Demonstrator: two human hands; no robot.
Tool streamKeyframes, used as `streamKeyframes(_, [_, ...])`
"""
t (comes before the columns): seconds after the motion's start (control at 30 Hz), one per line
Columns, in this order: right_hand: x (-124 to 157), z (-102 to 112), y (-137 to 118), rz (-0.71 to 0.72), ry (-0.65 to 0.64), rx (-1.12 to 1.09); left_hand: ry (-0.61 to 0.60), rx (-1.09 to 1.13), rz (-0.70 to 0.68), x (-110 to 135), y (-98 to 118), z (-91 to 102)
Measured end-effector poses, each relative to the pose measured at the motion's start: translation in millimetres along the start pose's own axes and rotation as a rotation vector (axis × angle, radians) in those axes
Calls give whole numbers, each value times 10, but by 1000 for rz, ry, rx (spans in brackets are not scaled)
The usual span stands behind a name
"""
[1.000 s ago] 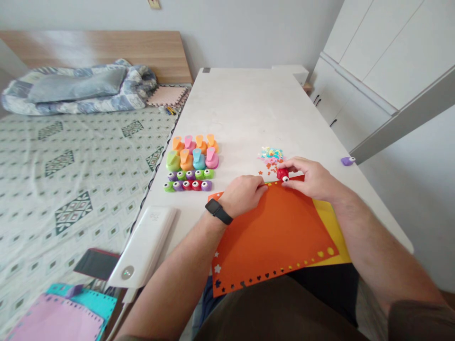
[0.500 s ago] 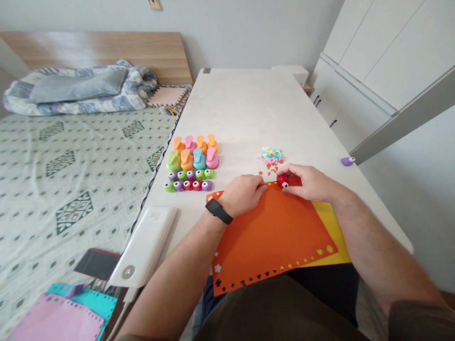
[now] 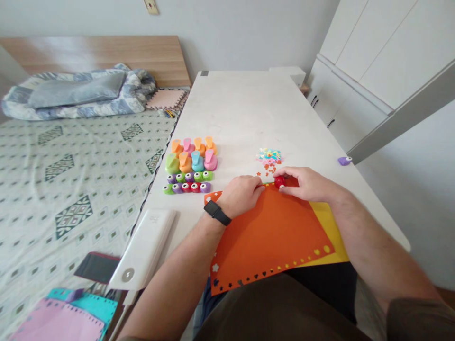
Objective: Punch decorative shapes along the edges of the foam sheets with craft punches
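Note:
An orange paper sheet (image 3: 273,237) lies on a yellow sheet (image 3: 329,222) at the near edge of the white table (image 3: 245,109). Its edges carry rows of punched shapes. My left hand (image 3: 241,194), a black watch on its wrist, presses fingers-curled on the orange sheet's far edge. My right hand (image 3: 307,183) pinches a small red paper punch (image 3: 279,181) set on that same far edge. A little pile of coloured paper cut-outs (image 3: 269,157) lies just beyond the punch.
Several coloured paper punches (image 3: 190,166) stand in rows left of my hands. A white flat device (image 3: 145,248) and a dark phone (image 3: 97,266) lie near left. A purple punch (image 3: 344,160) sits at the table's right edge. Pink and teal sheets (image 3: 64,317) lie on the bed.
My right hand has slid the red punch a little left along the orange sheet's far edge, closer to my left hand. The left hand has stayed put.

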State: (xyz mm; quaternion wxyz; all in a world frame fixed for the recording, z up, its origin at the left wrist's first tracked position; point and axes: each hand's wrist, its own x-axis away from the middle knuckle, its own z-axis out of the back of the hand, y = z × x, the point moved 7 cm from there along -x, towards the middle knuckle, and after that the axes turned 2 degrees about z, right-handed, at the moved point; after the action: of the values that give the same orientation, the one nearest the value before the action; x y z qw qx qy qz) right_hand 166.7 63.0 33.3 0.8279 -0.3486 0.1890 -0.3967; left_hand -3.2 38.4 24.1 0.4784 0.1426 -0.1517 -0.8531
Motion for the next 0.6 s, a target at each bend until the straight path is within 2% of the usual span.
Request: streamKeyframes(0.6, [-2, -46, 31, -53, -23, 63, -12, -14, -4, -1, 19, 34])
